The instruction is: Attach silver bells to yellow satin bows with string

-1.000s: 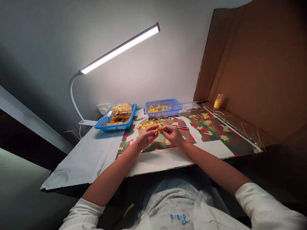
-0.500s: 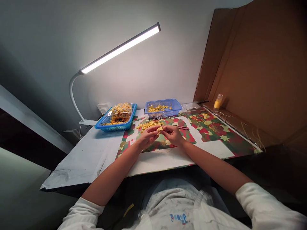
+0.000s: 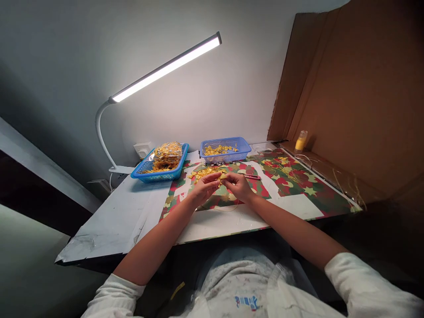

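My left hand [image 3: 203, 188] and my right hand [image 3: 239, 185] meet over the middle of the table, fingertips pinching one small yellow piece [image 3: 222, 177] between them. A thin yellow thread [image 3: 228, 209] trails on the table below my right wrist. Just behind my hands lies a loose pile of yellow pieces [image 3: 204, 172] on the red and green patterned sheet [image 3: 291, 181].
Two blue baskets stand at the back: the left basket [image 3: 160, 176] holds a clear bag of yellow pieces, the right basket [image 3: 225, 156] loose ones. Red-handled scissors [image 3: 252, 176] lie right of my hands. A lamp [image 3: 165, 68] arches overhead. Cardboard [image 3: 357, 97] walls the right side, with a small yellow bottle [image 3: 300, 140].
My hands have barely shifted; the fingers have drawn a little closer around the yellow piece. Nothing else has moved.
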Available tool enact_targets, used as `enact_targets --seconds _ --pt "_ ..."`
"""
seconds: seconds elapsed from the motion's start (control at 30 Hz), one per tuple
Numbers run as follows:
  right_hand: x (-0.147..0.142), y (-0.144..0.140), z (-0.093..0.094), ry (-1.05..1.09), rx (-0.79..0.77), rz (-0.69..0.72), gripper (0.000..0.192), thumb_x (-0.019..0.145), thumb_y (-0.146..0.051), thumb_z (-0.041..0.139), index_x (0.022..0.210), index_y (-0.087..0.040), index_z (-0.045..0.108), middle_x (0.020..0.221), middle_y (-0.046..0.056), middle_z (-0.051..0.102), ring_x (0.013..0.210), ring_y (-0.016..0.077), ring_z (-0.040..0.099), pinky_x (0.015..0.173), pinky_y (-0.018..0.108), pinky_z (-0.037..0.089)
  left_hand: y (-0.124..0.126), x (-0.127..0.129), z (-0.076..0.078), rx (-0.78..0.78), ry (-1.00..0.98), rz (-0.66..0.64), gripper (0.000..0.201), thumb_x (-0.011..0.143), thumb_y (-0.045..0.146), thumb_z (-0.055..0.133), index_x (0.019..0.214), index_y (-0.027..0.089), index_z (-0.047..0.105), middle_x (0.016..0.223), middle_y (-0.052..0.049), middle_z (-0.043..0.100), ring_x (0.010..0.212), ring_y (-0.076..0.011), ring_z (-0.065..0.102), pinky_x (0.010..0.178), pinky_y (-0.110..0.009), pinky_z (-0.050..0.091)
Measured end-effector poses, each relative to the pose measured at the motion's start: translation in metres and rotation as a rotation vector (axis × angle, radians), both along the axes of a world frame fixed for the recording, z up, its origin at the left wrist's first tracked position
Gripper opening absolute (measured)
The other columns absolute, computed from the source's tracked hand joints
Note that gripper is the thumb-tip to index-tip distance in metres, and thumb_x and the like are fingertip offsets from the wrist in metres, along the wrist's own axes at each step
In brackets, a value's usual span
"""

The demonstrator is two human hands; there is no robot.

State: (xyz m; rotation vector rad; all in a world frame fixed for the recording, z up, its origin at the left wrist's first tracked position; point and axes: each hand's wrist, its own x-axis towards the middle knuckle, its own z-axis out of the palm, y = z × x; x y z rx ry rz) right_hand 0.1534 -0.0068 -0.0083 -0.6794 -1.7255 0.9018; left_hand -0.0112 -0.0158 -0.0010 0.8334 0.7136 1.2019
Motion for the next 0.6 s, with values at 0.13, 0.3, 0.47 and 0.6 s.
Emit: enact_targets --seconds 0.13,0.3,0.47,0.6 --pt "-0.0003 0.0019 -0.0005 0.007 0.013 0.010 0.029 0.082 -0.045 0.060 0.072 -0.018 0.058 0.058 -0.004 0.045 0.054 0.0094 0.037 0.053 0.024 0.032 0.0003 -0.0005 0.0015 0.013 -0.002 0.025 0.034 0.052 0.005 0.084 0.083 0.015 0.076 0.082 -0.002 0.074 0.072 -0.0092 0.066 0.073 -0.020 0.049" --pt "0.0004 0.0017 0.0003 0.014 0.011 0.041 0.025 0.083 -0.042 0.059 0.079 -0.017 0.062 0.064 -0.002 0.055 0.057 0.0102 0.045 0.057 0.024 0.037 -0.0007 0.0000 0.0028 0.028 -0.022 0.043 0.031 0.055 0.004 0.082 0.083 0.015 0.076 0.084 -0.003 0.074 0.072 -0.0092 0.066 0.073 -0.020 0.049" --pt "0.0011 0.0009 0.0010 0.021 0.019 0.030 0.022 0.084 -0.039 0.059 0.077 -0.018 0.061 0.060 -0.002 0.053 0.054 0.0099 0.044 0.055 0.024 0.037 -0.0006 0.0005 0.0040 0.022 -0.048 0.045 0.028 0.058 0.000 0.079 0.082 0.013 0.075 0.082 -0.003 0.074 0.070 -0.0098 0.067 0.070 -0.019 0.051" --pt "0.0019 -0.0024 0.0053 0.027 0.014 0.030 0.021 0.083 -0.039 0.059 0.077 -0.018 0.059 0.058 -0.003 0.050 0.053 0.0099 0.042 0.052 0.024 0.035 0.0016 -0.0022 0.0061 0.005 -0.085 0.045 0.025 0.062 -0.002 0.074 0.081 0.014 0.072 0.079 -0.002 0.073 0.069 -0.0085 0.067 0.068 -0.016 0.052"
